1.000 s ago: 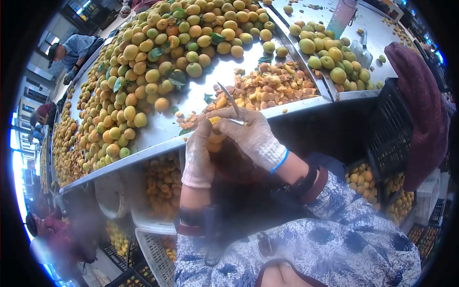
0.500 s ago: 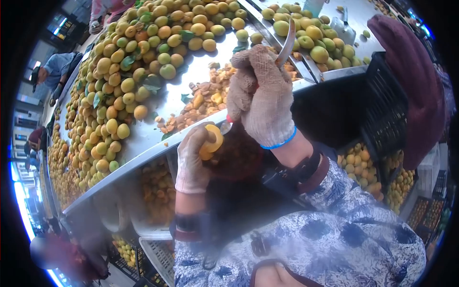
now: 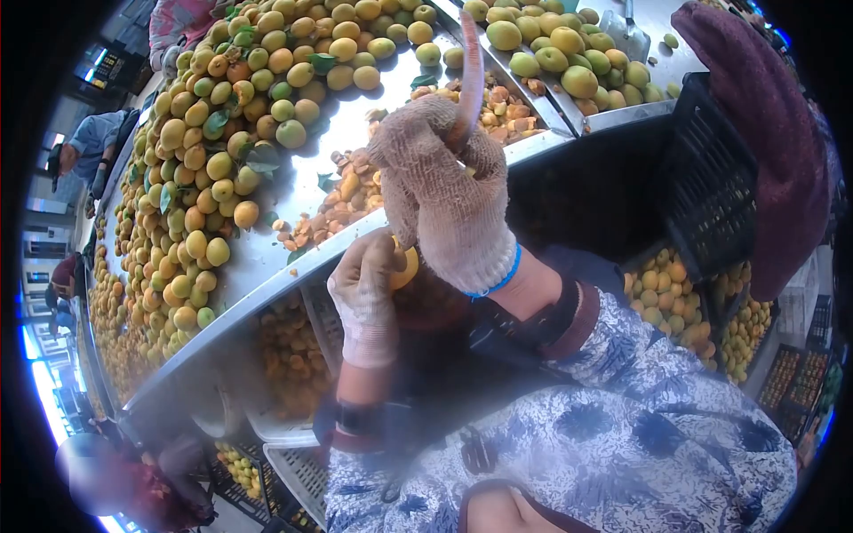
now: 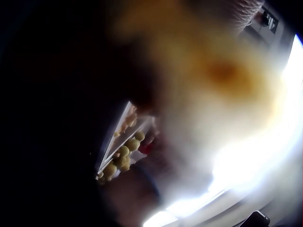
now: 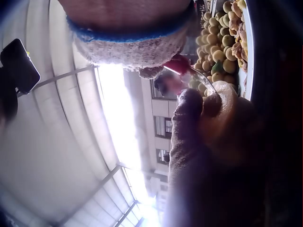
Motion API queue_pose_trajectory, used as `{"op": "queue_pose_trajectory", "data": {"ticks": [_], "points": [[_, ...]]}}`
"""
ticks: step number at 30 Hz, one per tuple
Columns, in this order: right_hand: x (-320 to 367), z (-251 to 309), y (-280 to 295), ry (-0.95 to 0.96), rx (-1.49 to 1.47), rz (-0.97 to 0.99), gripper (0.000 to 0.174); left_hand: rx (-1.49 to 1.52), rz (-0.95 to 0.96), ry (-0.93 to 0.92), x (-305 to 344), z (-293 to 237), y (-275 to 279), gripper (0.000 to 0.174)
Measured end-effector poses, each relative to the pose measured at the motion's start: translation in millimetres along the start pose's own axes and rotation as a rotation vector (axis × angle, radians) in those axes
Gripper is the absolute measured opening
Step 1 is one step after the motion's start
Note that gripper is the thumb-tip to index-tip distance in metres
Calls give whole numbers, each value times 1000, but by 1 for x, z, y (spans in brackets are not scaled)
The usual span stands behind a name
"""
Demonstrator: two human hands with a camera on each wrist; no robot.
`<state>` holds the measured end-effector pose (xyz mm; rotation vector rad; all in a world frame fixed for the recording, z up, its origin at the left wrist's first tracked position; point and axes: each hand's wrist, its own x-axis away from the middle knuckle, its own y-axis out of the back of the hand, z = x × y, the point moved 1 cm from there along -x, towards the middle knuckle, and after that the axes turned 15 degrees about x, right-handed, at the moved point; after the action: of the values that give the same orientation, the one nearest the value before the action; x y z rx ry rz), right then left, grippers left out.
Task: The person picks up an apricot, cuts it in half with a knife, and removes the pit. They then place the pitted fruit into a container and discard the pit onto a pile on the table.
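My gloved left hand [image 3: 364, 298] pinches a cut yellow apricot [image 3: 405, 269] between thumb and fingers, just beyond the table's front edge. Right beside it, my gloved right hand [image 3: 449, 191] grips a two-ended pitting knife, its curved blade [image 3: 471, 75] pointing up and away from the fruit. From the fist's lower side, the right wrist view shows the red handle [image 5: 178, 65] and a bent metal tip [image 5: 203, 77] reaching into the apricot's hollow, over a brown pit [image 5: 211, 105]. In the left wrist view the fruit [image 4: 227, 71] is a close blur.
Whole apricots [image 3: 222, 169] are heaped on the metal table [image 3: 267, 271], with pitted pieces [image 3: 351, 182] near its edge. More fruit [image 3: 577, 67] lies beyond a divider at right. A black crate [image 3: 711, 178] and a maroon cloth [image 3: 769, 133] stand right; filled crates [image 3: 666, 293] sit below.
The curved blade was at the fruit, then swung upward as my right hand rose and turned. That hand has since come down to the apricot, bringing the knife's other end into it.
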<state>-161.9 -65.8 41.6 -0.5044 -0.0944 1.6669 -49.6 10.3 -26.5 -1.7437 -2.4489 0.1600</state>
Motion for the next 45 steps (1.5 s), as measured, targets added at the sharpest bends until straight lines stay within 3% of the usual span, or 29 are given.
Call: {"op": "queue_pose_trajectory", "data": {"ticks": [5, 10, 17, 21, 25, 28, 31, 32, 33, 34, 35, 37, 41, 43, 45], "points": [[-5, 0, 0, -123, -157, 14, 18, -20, 8, -53, 2, -6, -1, 44], [-14, -4, 8, -430, -313, -25, 29, 24, 65, -31, 1, -2, 1, 46], [-23, -19, 16, -510, -529, -54, 29, 286, -21, -45, 2, 16, 2, 51], [-26, -26, 19, -610, -608, -164, 29, 523, -154, 72, 6, 6, -12, 58], [-23, -30, 15, -704, -715, -289, 30, 548, -141, 74, 2, 18, -11, 61], [-29, -18, 26, -570, -657, -227, 27, 723, -108, 295, -4, 0, -4, 68], [-25, -3, 27, -364, -154, 151, 14, 686, -95, 398, -12, -11, 12, 71], [-21, 8, 20, -402, 65, 247, 14, 611, -112, 407, -11, -16, 13, 71], [-18, 14, 18, -368, 376, 467, 24, 535, -129, 419, -11, -21, 13, 72], [-14, -4, 14, -149, 455, 559, 27, 612, -191, 414, -12, -19, 14, 72], [-11, -14, 5, 72, 529, 643, 30, 602, -61, 414, -15, -24, 18, 73], [-6, -19, 11, -9, 732, 890, 36, 580, -47, 469, -12, -31, 18, 78], [-1, -20, 6, 21, 741, 902, 34, 518, -66, 513, -8, -30, 28, 82], [5, -19, 1, 12, 765, 907, 27, 531, 44, 464, -13, -15, 36, 83], [11, -24, -3, 261, 851, 799, 21, 610, 18, 429, -14, -18, 32, 80]]}}
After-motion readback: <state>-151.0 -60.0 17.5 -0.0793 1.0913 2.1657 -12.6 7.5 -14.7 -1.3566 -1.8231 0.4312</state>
